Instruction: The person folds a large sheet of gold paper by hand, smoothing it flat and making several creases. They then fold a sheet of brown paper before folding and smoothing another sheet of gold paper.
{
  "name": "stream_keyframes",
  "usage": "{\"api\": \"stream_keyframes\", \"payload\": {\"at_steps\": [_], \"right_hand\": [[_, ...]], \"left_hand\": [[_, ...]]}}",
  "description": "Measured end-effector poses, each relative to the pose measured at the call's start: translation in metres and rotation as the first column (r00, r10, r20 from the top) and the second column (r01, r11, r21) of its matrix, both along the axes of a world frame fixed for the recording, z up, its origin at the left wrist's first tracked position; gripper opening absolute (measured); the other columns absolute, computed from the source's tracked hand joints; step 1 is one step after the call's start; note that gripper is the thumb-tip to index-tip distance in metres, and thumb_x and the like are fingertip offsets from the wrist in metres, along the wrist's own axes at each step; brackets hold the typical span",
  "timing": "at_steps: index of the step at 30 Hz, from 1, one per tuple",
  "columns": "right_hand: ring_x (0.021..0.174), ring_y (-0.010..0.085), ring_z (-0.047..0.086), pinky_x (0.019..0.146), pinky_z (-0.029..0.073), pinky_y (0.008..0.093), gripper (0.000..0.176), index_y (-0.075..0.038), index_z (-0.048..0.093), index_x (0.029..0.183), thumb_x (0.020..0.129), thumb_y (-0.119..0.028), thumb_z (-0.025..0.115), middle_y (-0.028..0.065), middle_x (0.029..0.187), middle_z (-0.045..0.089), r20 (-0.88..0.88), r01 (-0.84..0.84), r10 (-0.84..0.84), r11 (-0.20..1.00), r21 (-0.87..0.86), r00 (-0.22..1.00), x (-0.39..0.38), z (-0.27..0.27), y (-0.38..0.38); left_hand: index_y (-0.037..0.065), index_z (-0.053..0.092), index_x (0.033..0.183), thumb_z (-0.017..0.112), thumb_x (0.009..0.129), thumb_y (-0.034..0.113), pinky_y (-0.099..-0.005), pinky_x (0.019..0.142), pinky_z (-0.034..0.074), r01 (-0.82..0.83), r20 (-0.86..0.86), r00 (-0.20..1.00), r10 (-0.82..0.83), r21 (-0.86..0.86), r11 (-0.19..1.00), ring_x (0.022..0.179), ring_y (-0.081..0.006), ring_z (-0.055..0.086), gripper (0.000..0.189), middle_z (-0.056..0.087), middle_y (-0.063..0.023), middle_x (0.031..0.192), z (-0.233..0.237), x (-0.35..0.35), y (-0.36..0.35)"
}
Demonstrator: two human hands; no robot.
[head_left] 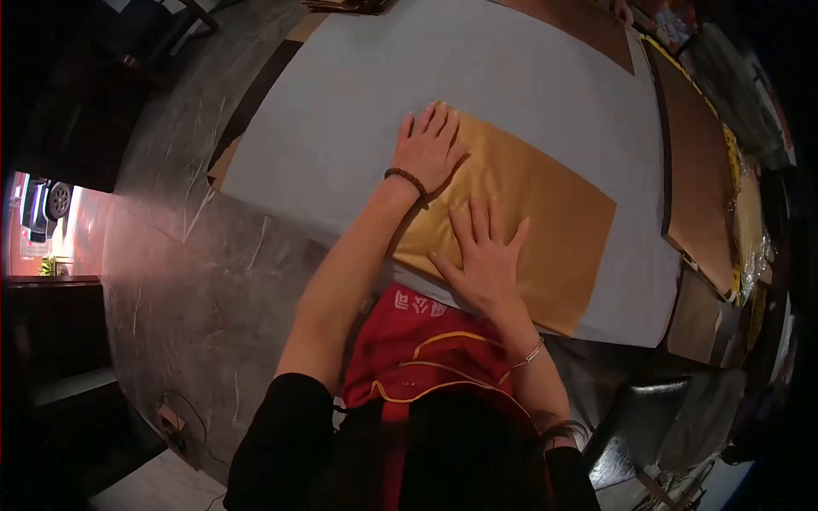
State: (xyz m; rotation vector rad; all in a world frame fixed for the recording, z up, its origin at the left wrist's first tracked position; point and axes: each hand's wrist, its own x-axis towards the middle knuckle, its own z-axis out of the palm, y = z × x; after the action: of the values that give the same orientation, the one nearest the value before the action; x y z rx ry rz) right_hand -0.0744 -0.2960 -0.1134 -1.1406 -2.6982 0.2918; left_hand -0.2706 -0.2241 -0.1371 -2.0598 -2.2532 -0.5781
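Note:
A golden-yellow sheet (pixel 554 230), shiny and smooth like satin cloth, lies on the pale grey table cover (pixel 341 111). My left hand (pixel 430 146) rests flat at its far left corner, fingers stretched out and thumb apart. Closer to my body, my right hand (pixel 487 257) presses on the sheet with spread fingers. Soft wrinkles run through the material between and around both hands, while its right half lies smoother. A dark beaded bracelet (pixel 406 180) circles my left wrist, and a thin bangle (pixel 530 352) my right.
Brown boards (pixel 703 183) stand along the table's right side, beside crinkled clear plastic (pixel 750 230). Another brown sheet (pixel 579 30) lies at the far edge, near a person's hand (pixel 624 12). A black padded seat (pixel 635 426) is at lower right.

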Motion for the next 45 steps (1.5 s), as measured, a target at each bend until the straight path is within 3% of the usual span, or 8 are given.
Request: {"api": "stream_keyframes", "payload": {"at_steps": [9, 14, 19, 22, 28, 33, 39, 45], "right_hand": [[0.141, 0.0338, 0.022, 0.104, 0.006, 0.0719, 0.070, -0.018, 0.039, 0.144, 0.087, -0.055, 0.053, 0.0134, 0.152, 0.029, -0.022, -0.022, 0.023, 0.997, 0.078, 0.999, -0.001, -0.004, 0.000], [0.141, 0.0344, 0.022, 0.105, 0.005, 0.0719, 0.071, -0.019, 0.037, 0.145, 0.087, -0.056, 0.052, 0.0132, 0.152, 0.028, 0.001, -0.014, 0.014, 0.996, 0.083, 1.000, -0.002, -0.002, 0.000], [0.141, 0.0345, 0.022, 0.105, 0.005, 0.0715, 0.070, -0.018, 0.037, 0.145, 0.087, -0.056, 0.052, 0.0132, 0.153, 0.028, 0.031, -0.021, 0.020, 0.998, 0.053, 0.999, -0.002, 0.001, 0.001], [0.141, 0.0347, 0.022, 0.105, 0.006, 0.0713, 0.070, -0.018, 0.038, 0.145, 0.087, -0.055, 0.052, 0.0133, 0.153, 0.027, 0.038, -0.024, 0.022, 0.999, 0.047, 0.999, -0.003, 0.001, 0.001], [0.142, 0.0347, 0.021, 0.105, 0.005, 0.0711, 0.070, -0.017, 0.040, 0.143, 0.086, -0.054, 0.054, 0.0132, 0.153, 0.026, 0.030, -0.024, 0.022, 0.999, 0.037, 0.999, 0.000, -0.001, 0.000], [0.142, 0.0344, 0.020, 0.106, 0.004, 0.0708, 0.070, -0.017, 0.040, 0.143, 0.086, -0.054, 0.054, 0.0130, 0.154, 0.026, 0.008, -0.006, 0.006, 0.999, 0.041, 1.000, -0.002, -0.002, -0.001], [0.142, 0.0345, 0.022, 0.106, 0.005, 0.0710, 0.069, -0.018, 0.039, 0.144, 0.087, -0.055, 0.052, 0.0124, 0.153, 0.027, 0.020, -0.022, 0.020, 0.997, 0.075, 1.000, -0.001, -0.001, 0.000], [0.140, 0.0354, 0.025, 0.106, 0.005, 0.0702, 0.069, -0.018, 0.037, 0.145, 0.088, -0.056, 0.049, 0.0133, 0.153, 0.027, 0.051, -0.014, 0.011, 0.998, 0.068, 0.999, -0.001, 0.001, 0.000]], "left_hand": [[0.003, 0.027, 0.147, 0.035, 0.096, 0.056, -0.0511, 0.115, 0.009, -0.162, -0.049, 0.987, 0.155, -0.186, 0.969, 0.144, -0.0303, 0.018, 0.074, 0.023, -0.0168, 0.154, 0.015, -0.007, -0.066], [0.002, 0.028, 0.146, 0.033, 0.096, 0.058, -0.0513, 0.115, 0.010, 0.002, -0.070, 0.997, -0.016, -0.197, 0.980, 0.144, -0.0252, 0.018, 0.075, 0.023, -0.0129, 0.155, 0.027, 0.005, -0.022], [0.004, 0.031, 0.145, 0.036, 0.096, 0.054, -0.0510, 0.114, 0.014, -0.040, -0.087, 0.996, 0.038, -0.017, 0.999, 0.142, -0.0268, 0.024, 0.071, 0.028, -0.0125, 0.153, -0.002, -0.004, -0.004], [0.002, 0.043, 0.133, 0.058, 0.089, 0.034, -0.0510, 0.098, 0.036, -0.214, 0.192, 0.953, 0.233, -0.113, 0.970, 0.120, -0.0316, 0.047, 0.056, 0.041, -0.0161, 0.142, 0.030, -0.012, -0.003], [-0.003, 0.055, 0.123, 0.055, 0.088, 0.037, -0.0386, 0.091, 0.047, -0.120, 0.564, 0.759, 0.327, -0.372, 0.920, 0.110, -0.0335, 0.058, 0.054, 0.060, -0.0218, 0.118, 0.051, -0.040, 0.025], [0.003, 0.062, 0.111, 0.055, 0.087, 0.039, -0.0402, 0.084, 0.049, 0.050, 0.467, 0.860, 0.205, -0.477, 0.878, 0.101, -0.0303, 0.062, 0.044, 0.065, -0.0182, 0.107, 0.052, -0.048, 0.009], [0.001, 0.055, 0.117, 0.057, 0.087, 0.041, -0.0426, 0.086, 0.047, -0.177, 0.312, 0.914, 0.258, -0.264, 0.948, 0.100, -0.0358, 0.059, 0.050, 0.061, -0.0198, 0.112, 0.043, -0.031, -0.006], [-0.004, 0.057, 0.114, 0.064, 0.082, 0.047, -0.0346, 0.081, 0.048, -0.059, 0.610, 0.733, 0.300, -0.383, 0.922, 0.090, -0.0240, 0.062, 0.060, 0.064, -0.0147, 0.102, 0.055, -0.041, 0.002]]}}
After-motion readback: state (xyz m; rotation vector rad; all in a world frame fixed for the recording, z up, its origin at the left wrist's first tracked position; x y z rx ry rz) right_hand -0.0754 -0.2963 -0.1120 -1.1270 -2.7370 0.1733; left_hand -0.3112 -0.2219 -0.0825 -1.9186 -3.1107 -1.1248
